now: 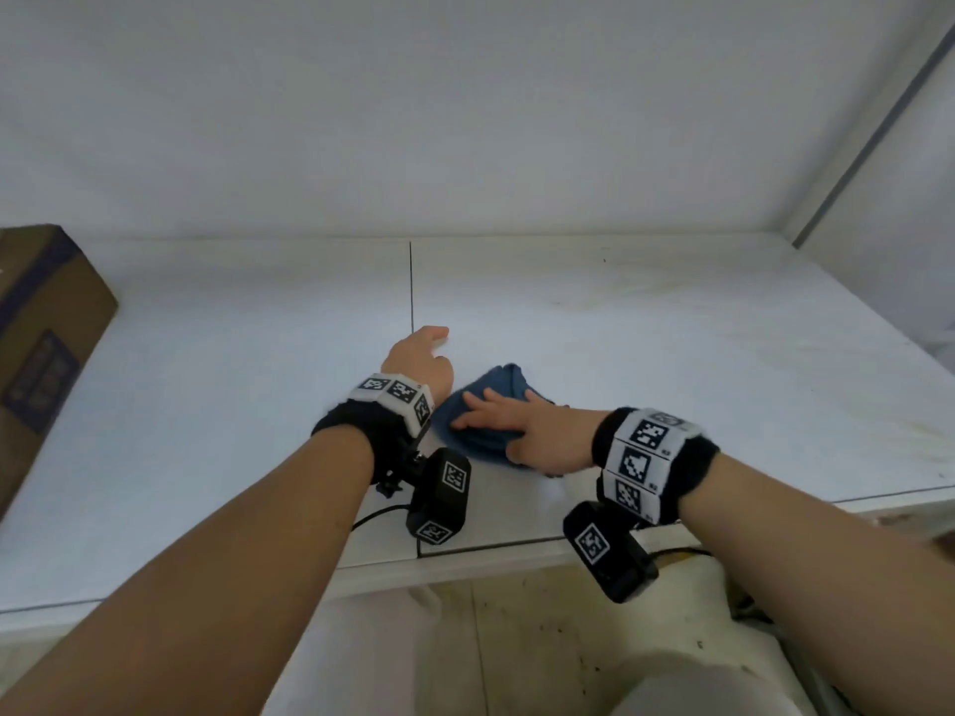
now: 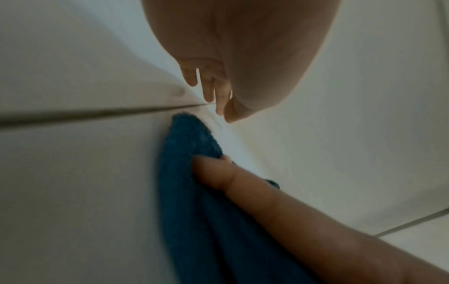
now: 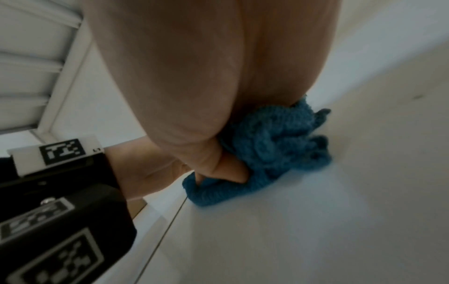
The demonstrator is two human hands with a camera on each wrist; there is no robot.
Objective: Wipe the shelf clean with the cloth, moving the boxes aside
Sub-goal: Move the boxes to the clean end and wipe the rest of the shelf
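Note:
A bunched blue cloth [image 1: 504, 382] lies on the white shelf [image 1: 672, 354] near its middle. My right hand [image 1: 486, 416] lies on top of it with fingers spread. In the right wrist view the thumb [image 3: 218, 173] digs into a fold of the cloth [image 3: 279, 144], pinching it against the palm. My left hand [image 1: 434, 343] hovers just left of the cloth, holding nothing. Its fingers [image 2: 211, 90] hang straight toward the shelf above the cloth [image 2: 189, 173]. A brown cardboard box [image 1: 41, 312] stands at the far left of the shelf.
A dark seam [image 1: 412, 281] splits the shelf into two panels, running from the back wall toward my left hand. Faint stains mark the right panel [image 1: 775, 354]. The shelf's front edge [image 1: 491, 547] lies below my wrists, with speckled floor beneath.

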